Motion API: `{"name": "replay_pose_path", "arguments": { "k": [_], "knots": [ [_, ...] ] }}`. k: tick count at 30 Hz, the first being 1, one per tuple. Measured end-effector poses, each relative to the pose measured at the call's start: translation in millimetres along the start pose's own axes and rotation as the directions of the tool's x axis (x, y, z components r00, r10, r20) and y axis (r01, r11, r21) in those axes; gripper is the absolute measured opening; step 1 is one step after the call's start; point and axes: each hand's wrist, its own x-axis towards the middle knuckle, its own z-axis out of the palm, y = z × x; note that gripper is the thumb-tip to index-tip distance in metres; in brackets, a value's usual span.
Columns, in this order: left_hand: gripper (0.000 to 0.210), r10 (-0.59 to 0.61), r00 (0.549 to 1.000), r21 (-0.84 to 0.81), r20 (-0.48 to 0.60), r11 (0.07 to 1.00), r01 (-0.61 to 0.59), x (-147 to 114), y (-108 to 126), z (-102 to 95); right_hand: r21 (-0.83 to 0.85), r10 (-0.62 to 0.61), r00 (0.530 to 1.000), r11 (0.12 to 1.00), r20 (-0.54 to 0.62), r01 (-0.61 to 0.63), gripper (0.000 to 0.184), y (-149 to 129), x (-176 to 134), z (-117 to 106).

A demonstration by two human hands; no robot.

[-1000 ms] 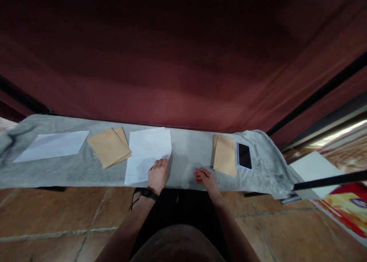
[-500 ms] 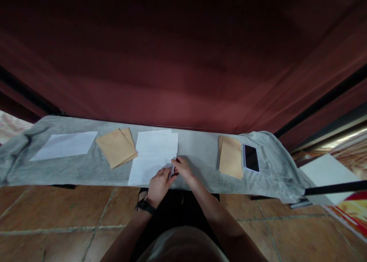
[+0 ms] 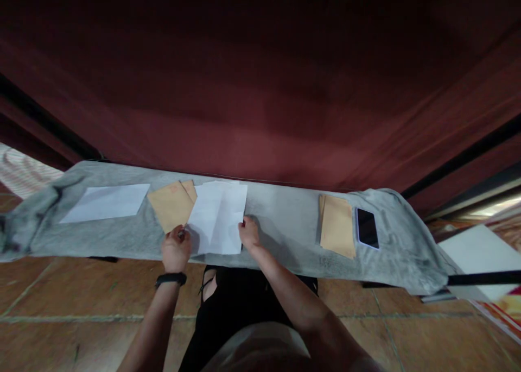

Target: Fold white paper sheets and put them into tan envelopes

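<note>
"What's largest?"
"The grey cloth surface (image 3: 285, 214). The white sheets (image 3: 217, 214) lie about midway along it, reaching nearly from back edge to front edge."
"Next?"
"Brown envelopes (image 3: 173, 205), beside the sheets' left side; a brown stack (image 3: 337, 225) towards the right edge."
"The hands?"
"The left hand (image 3: 176, 247) pinches the sheets' left side; the right hand (image 3: 249, 232) pinches their right."
"Smallest?"
"A phone (image 3: 368, 228), just right of the stack."

On my feed the scene runs dim, the red curtain (image 3: 252, 127) near-black at the top, a soft shadow on the grey cloth (image 3: 288, 214) beside the right hand (image 3: 249, 232), pale glare (image 3: 502, 208) at the right edge, and I see wide-angle stretch and smeared detail toward the sides.
</note>
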Motion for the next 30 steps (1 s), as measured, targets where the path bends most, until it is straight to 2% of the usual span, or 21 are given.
{"name": "replay_pose_path", "arguments": {
  "k": [3,7,11,14,16,18,21,23,26,30],
  "knots": [
    [0.038,0.011,1.000,-0.017,0.011,1.000,-0.011,-2,-2,0.6,-0.015,-0.017,1.000,1.000,-0.021,0.017,0.023,-1,-5,-4],
    [0.036,0.036,0.999,-0.033,0.016,0.999,-0.035,-8,-2,2.1,0.017,-0.043,0.996,0.999,-0.076,0.045,0.018,12,-3,-25],
    [0.035,0.113,0.992,0.115,0.050,0.986,-0.118,-15,7,1.5,0.119,-0.037,0.985,0.991,-0.169,0.057,0.016,35,3,-52],
    [0.040,0.162,0.984,0.256,0.079,0.950,-0.177,-21,16,0.8,0.220,0.008,0.966,0.974,-0.259,0.051,0.014,63,4,-79],
    [0.048,0.122,0.990,0.319,0.074,0.937,-0.139,-23,22,1.0,0.275,0.048,0.948,0.961,-0.314,0.043,0.011,86,1,-99],
    [0.056,0.034,0.997,0.330,0.072,0.942,-0.056,-23,25,1.8,0.306,0.081,0.931,0.951,-0.357,0.034,0.009,109,-6,-118],
    [0.060,-0.122,0.988,0.260,0.096,0.961,0.093,-17,24,2.9,0.311,0.096,0.912,0.950,-0.400,0.036,0.008,137,-17,-143],
    [0.058,-0.179,0.980,0.212,0.088,0.964,0.157,-11,19,2.9,0.297,0.093,0.904,0.954,-0.418,0.039,0.010,150,-24,-155],
    [0.059,-0.194,0.981,0.164,0.002,0.968,0.191,-1,7,2.5,0.267,0.086,0.899,0.963,-0.430,0.036,0.013,163,-30,-165],
    [0.059,-0.176,0.967,0.087,-0.185,0.977,0.194,12,-9,2.8,0.221,0.080,0.897,0.975,-0.435,0.019,0.019,172,-30,-167]
  ]
}}
